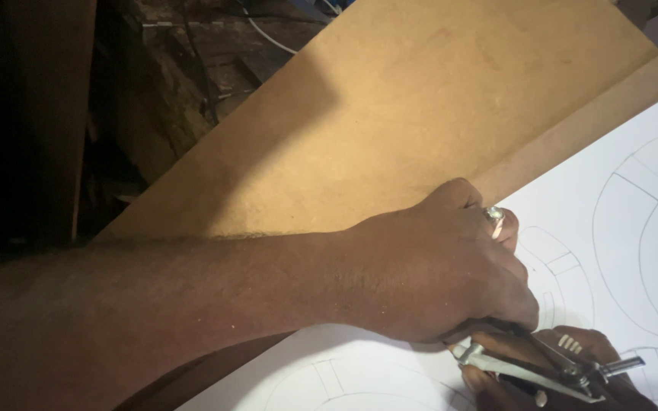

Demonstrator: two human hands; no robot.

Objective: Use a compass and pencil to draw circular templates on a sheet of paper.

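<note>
My left hand (pixel 436 266) reaches in from the left across a white sheet of paper (pixel 618 160) that carries pencilled arcs and ring segments. It wears a ring (pixel 494 214), and its fingers curl down onto one leg of a metal drawing compass (pixel 542 371). My right hand (pixel 599 350) sits at the bottom edge under the compass and grips it near its hinge and knob. The compass lies low and nearly flat over the paper. Its tip is hidden under my left hand.
The paper lies on a tan fibreboard panel (pixel 420 99) that slopes up to the right, with a second board edge (pixel 611 106) beside it. Dark clutter and a white cable (pixel 268 36) lie beyond the board at the upper left.
</note>
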